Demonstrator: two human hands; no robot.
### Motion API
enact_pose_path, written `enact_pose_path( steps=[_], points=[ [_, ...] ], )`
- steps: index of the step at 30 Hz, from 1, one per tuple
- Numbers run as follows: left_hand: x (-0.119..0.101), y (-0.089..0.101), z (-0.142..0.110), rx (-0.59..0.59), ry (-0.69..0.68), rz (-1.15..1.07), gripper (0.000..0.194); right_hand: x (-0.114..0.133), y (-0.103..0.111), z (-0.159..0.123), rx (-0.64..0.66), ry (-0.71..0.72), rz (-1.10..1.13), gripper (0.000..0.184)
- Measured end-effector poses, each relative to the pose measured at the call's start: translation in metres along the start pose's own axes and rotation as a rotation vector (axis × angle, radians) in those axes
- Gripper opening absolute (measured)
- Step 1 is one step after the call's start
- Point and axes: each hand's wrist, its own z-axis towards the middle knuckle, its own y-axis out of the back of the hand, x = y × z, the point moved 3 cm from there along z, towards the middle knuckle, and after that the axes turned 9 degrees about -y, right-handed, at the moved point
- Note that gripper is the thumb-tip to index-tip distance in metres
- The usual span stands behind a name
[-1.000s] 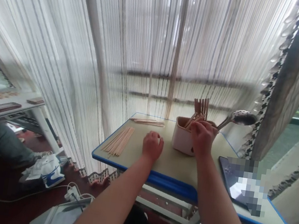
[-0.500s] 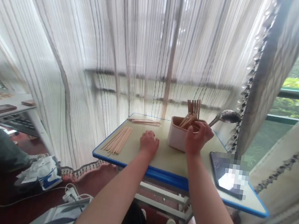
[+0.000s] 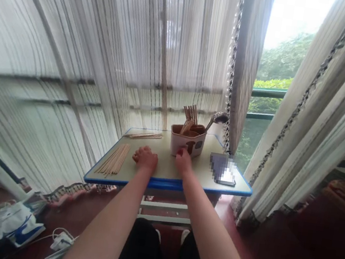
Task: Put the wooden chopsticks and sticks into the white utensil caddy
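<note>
My left hand rests palm down on the small table, its fingers curled in, with nothing seen in them. To its left lies a fanned bundle of wooden chopsticks, apart from the hand. My right hand is low before the front wall of a white utensil holder with a brown inside. Its fingers are bent together, and what they hold, if anything, is hidden. Brown chopsticks and a slotted metal spoon stand in the holder.
More thin chopsticks lie at the table's back left. A blurred-out tablet or phone lies on the right. Sheer curtains hang close behind the table. White bags and a cable are on the floor at left.
My right hand has come out from above the holder's rim and down to its front. The holder's printed front now shows. My left hand stays on the table; the view has swung right.
</note>
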Motion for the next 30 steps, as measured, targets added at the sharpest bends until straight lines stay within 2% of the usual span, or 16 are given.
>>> enact_pose_path(
  steps=[3, 6, 12, 15, 18, 23, 25, 28, 30],
  points=[
    [0.001, 0.0, -0.008, 0.026, -0.011, 0.042, 0.032, -0.001, -0.003, 0.002, 0.049, 0.031, 0.0, 0.015],
    [0.003, -0.004, -0.011, 0.118, 0.051, 0.008, 0.035, -0.001, -0.005, 0.001, 0.077, 0.052, 0.014, 0.016],
    [0.014, -0.003, 0.001, 0.256, 0.09, -0.004, 0.053, -0.008, -0.01, 0.006, 0.102, 0.055, -0.046, 0.016],
    [0.034, 0.004, 0.007, 0.205, 0.121, 0.066, 0.057, -0.008, -0.015, 0.005, 0.151, 0.112, -0.087, 0.015],
    [0.05, 0.006, 0.007, 0.122, 0.131, 0.058, 0.051, -0.006, -0.022, 0.003, 0.254, 0.146, -0.163, 0.013],
    [0.05, 0.007, 0.003, 0.07, 0.013, 0.048, 0.037, -0.005, -0.024, 0.002, 0.294, 0.089, -0.199, 0.013],
    [0.05, 0.009, 0.002, 0.073, 0.034, 0.093, 0.035, -0.005, -0.023, 0.001, 0.301, 0.071, -0.182, 0.013],
    [0.051, 0.01, 0.001, 0.142, 0.085, 0.127, 0.03, -0.006, -0.022, -0.001, 0.305, 0.057, -0.164, 0.014],
    [0.05, 0.01, 0.0, 0.172, 0.026, 0.122, 0.028, -0.006, -0.022, -0.001, 0.3, 0.049, -0.165, 0.015]
  ],
)
